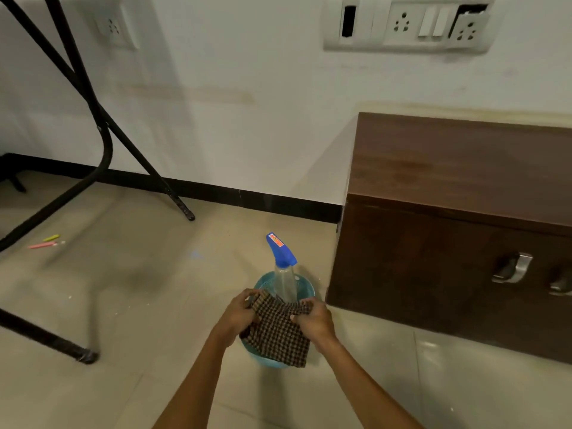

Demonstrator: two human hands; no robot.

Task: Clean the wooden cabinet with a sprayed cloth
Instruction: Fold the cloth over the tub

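A brown-and-cream checked cloth (278,332) hangs over a blue plastic tub (263,284) on the floor. My left hand (236,314) grips the cloth's upper left corner and my right hand (315,320) grips its upper right edge. A clear spray bottle (284,283) with a blue trigger head stands upright in the tub, just behind the cloth. The dark wooden cabinet (448,212) stands to the right against the wall, with metal handles (512,267) on its front.
Black metal legs (105,140) of a folding stand cross the left side, one foot (86,356) near my left arm. Small pink and yellow sticks (46,242) lie on the tiled floor. A switch panel (408,23) sits on the white wall above.
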